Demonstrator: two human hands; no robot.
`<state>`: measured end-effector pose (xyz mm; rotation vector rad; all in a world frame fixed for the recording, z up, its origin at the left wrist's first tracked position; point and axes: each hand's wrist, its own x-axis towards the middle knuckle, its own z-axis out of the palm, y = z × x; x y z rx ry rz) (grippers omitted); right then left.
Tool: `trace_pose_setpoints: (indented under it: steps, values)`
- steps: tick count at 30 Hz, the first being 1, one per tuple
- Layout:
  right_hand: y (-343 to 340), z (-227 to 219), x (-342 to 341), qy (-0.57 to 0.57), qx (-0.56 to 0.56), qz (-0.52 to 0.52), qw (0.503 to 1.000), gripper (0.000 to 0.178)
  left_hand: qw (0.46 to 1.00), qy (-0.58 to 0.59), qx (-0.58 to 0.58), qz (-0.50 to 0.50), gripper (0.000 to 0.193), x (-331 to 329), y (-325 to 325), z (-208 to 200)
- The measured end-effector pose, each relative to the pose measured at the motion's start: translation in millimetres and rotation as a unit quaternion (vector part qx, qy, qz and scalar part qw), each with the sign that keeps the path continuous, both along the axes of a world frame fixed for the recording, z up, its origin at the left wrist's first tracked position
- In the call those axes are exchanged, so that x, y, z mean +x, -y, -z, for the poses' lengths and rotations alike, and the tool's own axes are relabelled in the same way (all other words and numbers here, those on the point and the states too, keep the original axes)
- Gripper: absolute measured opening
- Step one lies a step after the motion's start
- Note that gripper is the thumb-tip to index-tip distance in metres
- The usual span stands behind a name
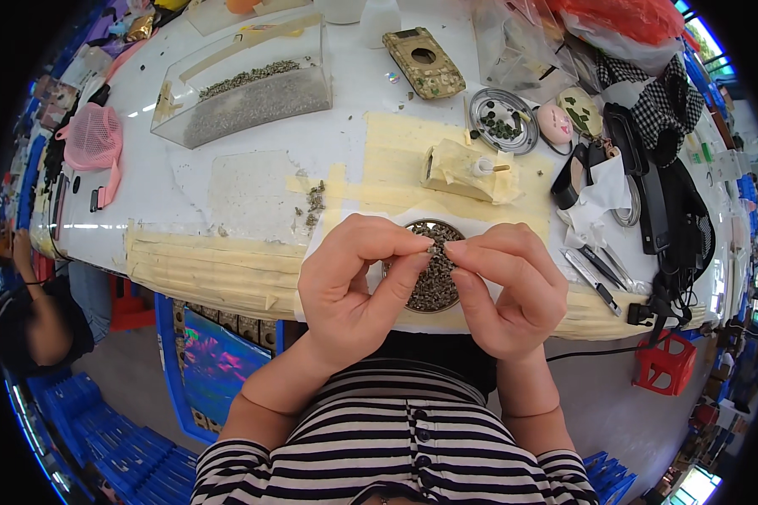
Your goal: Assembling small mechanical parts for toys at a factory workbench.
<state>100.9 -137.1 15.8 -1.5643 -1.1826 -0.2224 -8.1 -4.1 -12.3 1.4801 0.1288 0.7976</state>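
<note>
Head view: the person's left hand [345,286], thumb and forefinger nearly meeting, contents too small to tell; right hand [516,290], thumb and forefinger parted, hold unclear; round dish [434,222] of small metallic-looking parts [435,284], below the fingertips, on the worktable [139,181].

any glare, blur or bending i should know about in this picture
Head view: strong fisheye bend, the table's front edge bowing and the corners black; head view: a washed-out bright patch at the lower right rim; head view: pink and green sheen on the blue sheet; head view: the small piece at the fingertips is too tiny to make out.
</note>
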Motion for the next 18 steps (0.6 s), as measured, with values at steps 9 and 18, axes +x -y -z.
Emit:
trace_pose_setpoints:
  steps: [9,18]
  values:
    - [-2.5,3.0,-0.9,0.002,-0.011,0.024,1.0,0.027,0.968,-0.009,-0.235,0.085,0.01,1.6,-6.9,-5.7]
    - [-4.0,4.8,-4.3,-0.018,-0.017,0.046,0.999,0.026,0.964,-0.053,-0.239,0.108,0.009,1.9,-9.1,-7.7]
